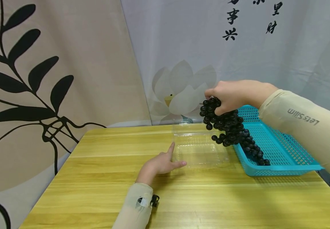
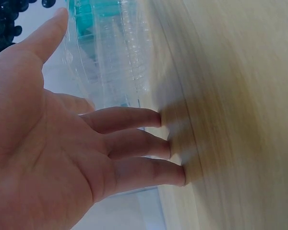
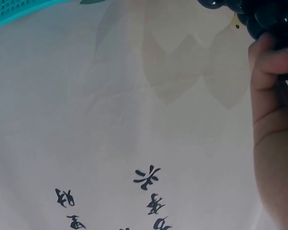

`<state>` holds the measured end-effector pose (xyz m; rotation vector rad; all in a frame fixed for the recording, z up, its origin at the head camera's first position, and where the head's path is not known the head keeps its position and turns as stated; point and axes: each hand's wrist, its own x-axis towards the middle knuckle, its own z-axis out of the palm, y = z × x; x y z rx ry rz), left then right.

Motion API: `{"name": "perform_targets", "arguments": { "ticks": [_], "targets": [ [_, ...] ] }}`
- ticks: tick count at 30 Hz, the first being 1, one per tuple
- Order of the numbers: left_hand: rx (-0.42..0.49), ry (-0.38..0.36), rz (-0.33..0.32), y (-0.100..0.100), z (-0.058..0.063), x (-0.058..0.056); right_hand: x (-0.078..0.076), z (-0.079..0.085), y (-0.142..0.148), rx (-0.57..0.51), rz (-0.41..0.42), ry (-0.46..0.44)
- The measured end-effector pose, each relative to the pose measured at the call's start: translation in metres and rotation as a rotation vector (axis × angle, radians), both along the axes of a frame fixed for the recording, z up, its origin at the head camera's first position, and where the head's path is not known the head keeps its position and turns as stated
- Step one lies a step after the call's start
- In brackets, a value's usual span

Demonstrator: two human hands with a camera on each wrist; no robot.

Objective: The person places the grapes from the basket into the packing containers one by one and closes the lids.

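My right hand [image 1: 235, 93] grips a bunch of dark grapes [image 1: 228, 127] near its upper end, raised between the clear plastic box [image 1: 197, 154] and the turquoise basket [image 1: 285, 146]. In the right wrist view, curled fingers [image 3: 273, 67] press against the grapes [image 3: 273, 17]. More dark grapes [image 1: 253, 151] lie along the basket's left side; I cannot tell whether they belong to the same bunch. My left hand [image 1: 161, 163] is spread at the box's left side. In the left wrist view, its fingertips [image 2: 175, 175] rest on the table, with the box [image 2: 105, 52] just beyond.
The basket stands on the right part of the wooden table [image 1: 104, 184], its right end near the table edge. A printed curtain [image 1: 96, 63] with leaves, a flower and writing hangs behind the table.
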<state>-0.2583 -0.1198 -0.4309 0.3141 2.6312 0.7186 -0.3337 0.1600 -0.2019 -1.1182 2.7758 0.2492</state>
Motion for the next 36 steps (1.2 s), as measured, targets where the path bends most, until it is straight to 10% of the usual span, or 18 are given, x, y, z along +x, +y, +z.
{"name": "perform_targets", "arguments": {
  "ticks": [36],
  "targets": [
    [0.004,-0.004,0.01,-0.001,0.002,0.001,-0.008,-0.059,-0.032,0.153,0.115,0.04]
  ]
}}
